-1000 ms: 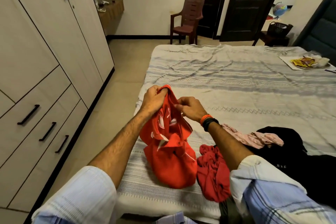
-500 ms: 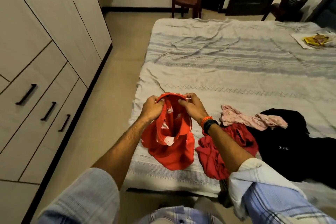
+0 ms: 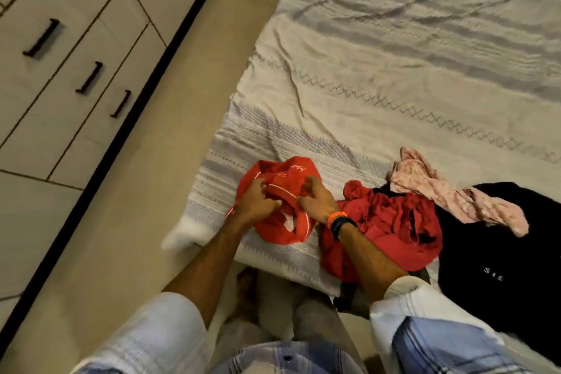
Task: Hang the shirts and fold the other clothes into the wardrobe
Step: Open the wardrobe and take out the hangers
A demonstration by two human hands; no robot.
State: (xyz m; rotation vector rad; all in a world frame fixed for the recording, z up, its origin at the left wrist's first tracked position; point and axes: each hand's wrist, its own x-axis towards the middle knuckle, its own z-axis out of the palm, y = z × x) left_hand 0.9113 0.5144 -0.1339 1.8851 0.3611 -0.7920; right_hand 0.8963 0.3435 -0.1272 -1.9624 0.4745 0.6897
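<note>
Left hand (image 3: 253, 203), right hand (image 3: 315, 202), gripping orange-red garment (image 3: 282, 229) between them

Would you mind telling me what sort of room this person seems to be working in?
Most likely a bedroom: a bed under a patterned sheet, a wardrobe with drawers beside it, and loose clothes on the bed.

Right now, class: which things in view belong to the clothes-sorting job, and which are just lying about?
Job:
orange-red garment, gripped by left hand and right hand
dark red garment
pink garment
black garment
wardrobe

Lying about:
bedsheet
</note>
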